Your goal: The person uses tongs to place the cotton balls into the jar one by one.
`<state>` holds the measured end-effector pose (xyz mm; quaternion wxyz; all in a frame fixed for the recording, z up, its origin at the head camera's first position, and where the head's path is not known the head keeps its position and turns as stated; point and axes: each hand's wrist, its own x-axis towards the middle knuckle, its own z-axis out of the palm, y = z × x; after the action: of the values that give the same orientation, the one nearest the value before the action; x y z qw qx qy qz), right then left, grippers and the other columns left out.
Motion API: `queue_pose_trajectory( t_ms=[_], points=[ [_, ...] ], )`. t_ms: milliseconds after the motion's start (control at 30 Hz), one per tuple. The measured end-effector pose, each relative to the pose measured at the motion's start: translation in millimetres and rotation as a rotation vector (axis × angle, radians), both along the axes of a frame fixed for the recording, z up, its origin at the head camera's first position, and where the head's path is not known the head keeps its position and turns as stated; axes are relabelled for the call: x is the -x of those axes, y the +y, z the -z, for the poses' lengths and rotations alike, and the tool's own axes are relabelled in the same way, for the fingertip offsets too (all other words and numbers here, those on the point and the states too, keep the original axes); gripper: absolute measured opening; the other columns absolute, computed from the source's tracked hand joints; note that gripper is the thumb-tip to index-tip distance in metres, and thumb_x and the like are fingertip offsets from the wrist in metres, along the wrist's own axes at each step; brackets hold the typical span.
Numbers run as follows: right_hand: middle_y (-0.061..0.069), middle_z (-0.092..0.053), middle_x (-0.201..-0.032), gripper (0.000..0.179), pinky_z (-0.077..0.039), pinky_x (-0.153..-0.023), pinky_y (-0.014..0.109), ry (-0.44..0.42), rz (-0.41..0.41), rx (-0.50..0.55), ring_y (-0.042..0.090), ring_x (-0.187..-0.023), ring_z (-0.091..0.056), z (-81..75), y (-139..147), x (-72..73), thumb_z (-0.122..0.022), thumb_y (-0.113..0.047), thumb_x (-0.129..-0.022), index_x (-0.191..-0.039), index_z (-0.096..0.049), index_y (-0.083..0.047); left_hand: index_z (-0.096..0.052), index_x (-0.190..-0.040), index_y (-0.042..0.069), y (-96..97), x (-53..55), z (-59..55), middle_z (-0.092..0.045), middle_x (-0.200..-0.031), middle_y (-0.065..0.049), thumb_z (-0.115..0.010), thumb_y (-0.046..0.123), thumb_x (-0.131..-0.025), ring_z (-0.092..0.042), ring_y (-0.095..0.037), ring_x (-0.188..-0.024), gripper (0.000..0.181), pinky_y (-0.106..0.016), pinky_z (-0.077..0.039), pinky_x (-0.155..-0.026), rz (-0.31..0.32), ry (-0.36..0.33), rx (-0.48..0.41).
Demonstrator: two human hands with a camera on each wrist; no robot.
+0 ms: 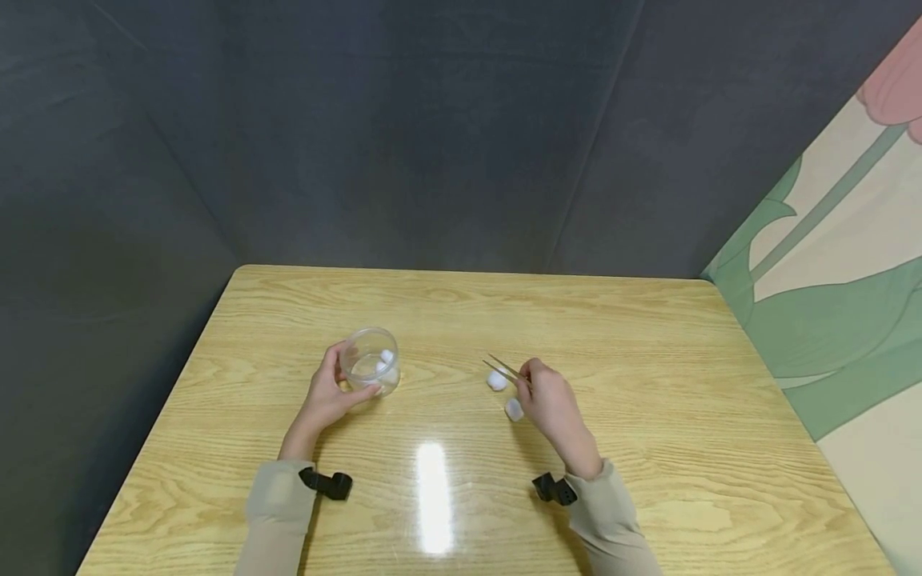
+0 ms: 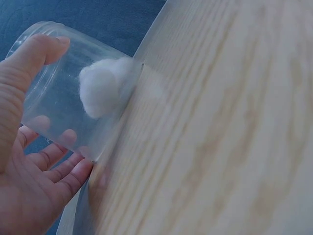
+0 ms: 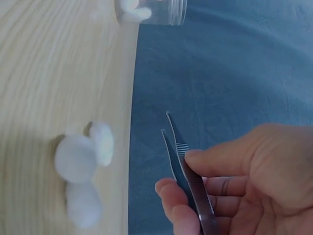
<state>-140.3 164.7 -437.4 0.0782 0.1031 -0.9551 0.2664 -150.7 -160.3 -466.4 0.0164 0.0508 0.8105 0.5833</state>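
My left hand (image 1: 327,400) holds a clear, lidless plastic jar (image 1: 357,370) standing on the table, thumb on the near side and fingers round the other. A few white cotton balls (image 2: 99,90) lie inside at its bottom. To the right, my right hand (image 1: 556,410) pinches metal tweezers (image 3: 198,191) between thumb and fingers. Their tips are apart with nothing between them. Three loose cotton balls (image 3: 76,157) sit close together on the table in the right wrist view. From the head, the tweezers pass above one cotton ball (image 1: 497,381), and another is beside the fingers.
The wooden table (image 1: 432,304) has a light glare near its front. Dark cloth (image 1: 446,144) hangs behind and to the left, and a flowered curtain (image 1: 857,320) borders the right side. A black strap camera sits on each wrist.
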Motion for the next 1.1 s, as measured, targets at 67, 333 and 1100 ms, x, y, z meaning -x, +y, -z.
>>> queue_pose_trajectory(
  t_ms=[67,333,1100],
  points=[
    [0.012,-0.059,-0.069,0.006,-0.036,-0.042,0.024,-0.016,0.007,0.002,0.013,-0.048,-0.044,1.5,2,-0.2,-0.062,0.001,-0.085,-0.085,-0.057,0.005,-0.028,-0.137,-0.007,-0.1,0.2,-0.1,-0.037,-0.136,-0.029,-0.074,-0.002,-0.075,-0.039,-0.044,-0.122,0.077,-0.054,-0.034,-0.099,-0.001,-0.003,0.000],
    [0.010,-0.056,-0.066,0.006,-0.035,-0.042,0.025,-0.112,0.038,-0.014,0.013,-0.048,-0.042,6.9,9,-2.3,-0.059,0.000,-0.087,-0.085,-0.056,0.005,-0.028,-0.139,-0.002,-6.3,7.6,21.8,-0.038,-0.137,-0.025,-0.077,0.003,-0.075,-0.040,-0.041,-0.122,0.081,-0.053,-0.035,-0.098,0.001,0.004,-0.002],
    [0.008,-0.053,-0.064,0.009,-0.036,-0.043,0.026,-0.261,0.066,-0.014,0.014,-0.048,-0.042,11.2,19,-7.9,-0.055,-0.003,-0.091,-0.084,-0.054,0.004,-0.028,-0.138,-0.006,-1.2,0.6,2.5,-0.037,-0.137,-0.029,-0.075,0.000,-0.075,-0.038,-0.044,-0.123,0.079,-0.054,-0.034,-0.099,0.011,0.014,0.001]
  ],
)
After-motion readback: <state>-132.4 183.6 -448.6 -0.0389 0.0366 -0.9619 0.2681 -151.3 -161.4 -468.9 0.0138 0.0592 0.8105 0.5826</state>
